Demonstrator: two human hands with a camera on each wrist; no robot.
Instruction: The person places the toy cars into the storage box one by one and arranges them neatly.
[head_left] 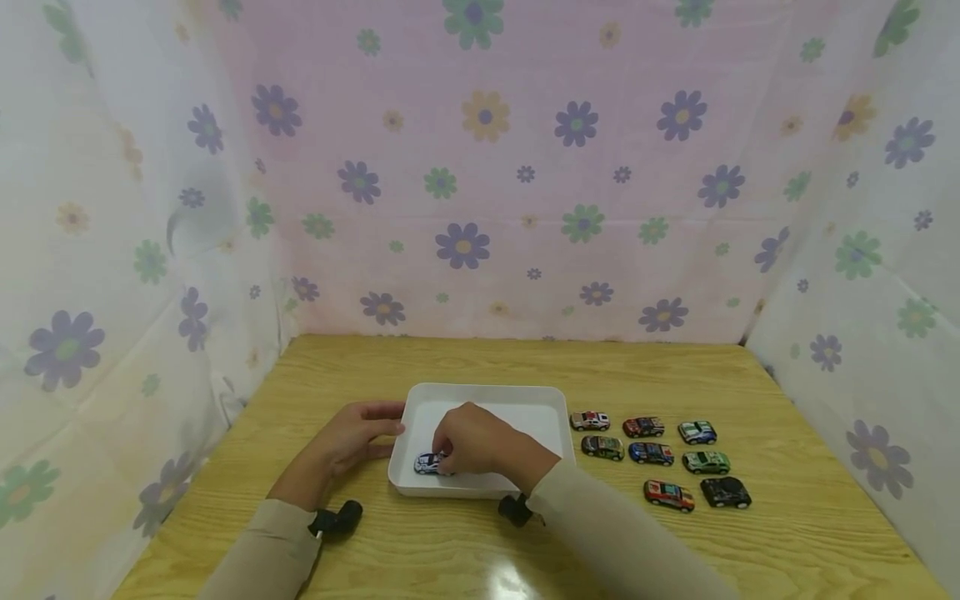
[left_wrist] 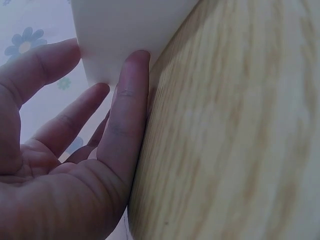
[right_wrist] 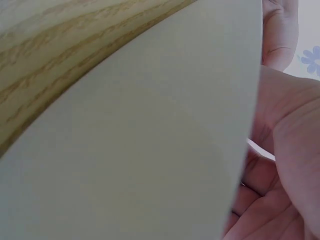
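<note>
Looks like early going: seeing just one white toy car (head_left: 428, 463) in the tray (head_left: 525, 417), near its front-left corner, pinched by the fingers of the right hand (head_left: 480, 437). Left hand (head_left: 352, 437) at the tray's left wall, spread fingers touching it. Guessing plenty left, with eight other cars (head_left: 651, 452) out on the table (head_left: 360, 367), right of the tray.

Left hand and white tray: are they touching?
Touching: the left wrist view shows the left hand with fingertips against the outer wall of the white tray.
</note>
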